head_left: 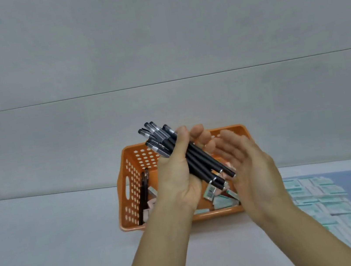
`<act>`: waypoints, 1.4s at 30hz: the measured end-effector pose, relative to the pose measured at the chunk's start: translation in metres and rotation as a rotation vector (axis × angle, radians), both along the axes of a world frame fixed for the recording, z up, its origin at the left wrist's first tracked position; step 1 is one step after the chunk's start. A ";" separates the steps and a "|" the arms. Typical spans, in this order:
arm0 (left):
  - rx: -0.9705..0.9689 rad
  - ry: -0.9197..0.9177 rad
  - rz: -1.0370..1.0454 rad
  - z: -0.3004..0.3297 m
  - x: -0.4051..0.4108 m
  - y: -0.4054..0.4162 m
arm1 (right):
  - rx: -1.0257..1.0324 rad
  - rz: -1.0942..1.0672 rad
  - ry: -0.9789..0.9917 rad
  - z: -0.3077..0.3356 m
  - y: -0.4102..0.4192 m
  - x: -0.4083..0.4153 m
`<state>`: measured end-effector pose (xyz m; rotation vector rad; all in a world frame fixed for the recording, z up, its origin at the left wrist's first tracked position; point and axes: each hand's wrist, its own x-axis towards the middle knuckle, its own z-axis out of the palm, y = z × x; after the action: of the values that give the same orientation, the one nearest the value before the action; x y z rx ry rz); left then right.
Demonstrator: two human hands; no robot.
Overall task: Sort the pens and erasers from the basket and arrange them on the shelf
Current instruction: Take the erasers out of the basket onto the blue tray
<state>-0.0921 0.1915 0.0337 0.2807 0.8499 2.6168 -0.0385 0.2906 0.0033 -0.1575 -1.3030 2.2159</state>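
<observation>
Black pens gathered in hand above the orange basket

The left hand (pixel 176 174) grips a bundle of black pens (pixel 187 154) just above the orange basket (pixel 132 185) on the shelf (pixel 48 233), its fingers curled round them. The right hand (pixel 249 167) is flat and relaxed, touching the bundle's lower ends. More pens (pixel 144 195) and erasers (pixel 223 199) lie inside the basket; sorted erasers (pixel 323 201) sit in rows right of it.

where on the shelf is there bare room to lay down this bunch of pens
The shelf left of the orange basket is bare out to its front edge, as is the strip behind the basket, by the back wall. Right of the basket it is crowded: rows of erasers cover it. The left hand holds the pens.
</observation>
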 end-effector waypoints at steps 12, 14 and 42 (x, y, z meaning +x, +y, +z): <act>-0.466 0.347 0.158 -0.008 0.094 0.136 | -0.146 0.110 -0.027 0.002 0.101 0.074; -0.547 0.386 0.153 -0.007 0.106 0.154 | 0.198 0.154 -0.016 -0.002 0.123 0.100; -0.879 0.447 -0.343 -0.090 0.225 0.405 | 1.381 -0.451 -0.923 -0.075 0.385 0.284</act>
<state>0.1328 0.5968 -0.0563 0.6825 1.8006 1.6714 0.2451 0.6757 -0.0713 -0.8482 -2.5967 0.4616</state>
